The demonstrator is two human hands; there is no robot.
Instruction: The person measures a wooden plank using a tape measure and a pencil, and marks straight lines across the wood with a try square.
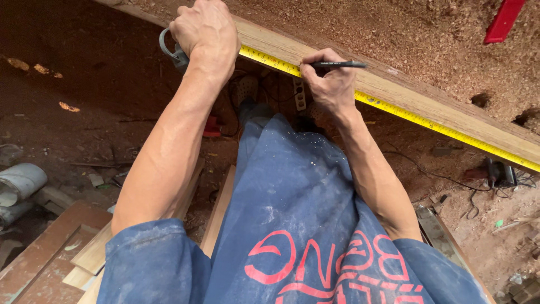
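A long wooden board (pixel 394 93) runs from the top centre down to the right edge. A yellow tape measure blade (pixel 416 117) lies stretched along its near edge. My left hand (pixel 205 31) is closed over the grey tape measure case (pixel 171 53) at the board's left end. My right hand (pixel 332 81) grips a dark pen (pixel 337 65) held level, with its fingers resting against the tape and the board's near edge. Both forearms reach out from blue sleeves over a blue apron with red print.
Sawdust (pixel 427 39) covers the surface beyond the board, with a red object (pixel 503 19) at the top right. Wooden planks (pixel 50 247) and a white pipe (pixel 19 183) lie on the dirt floor at left. Cables and a dark tool (pixel 500 174) sit at right.
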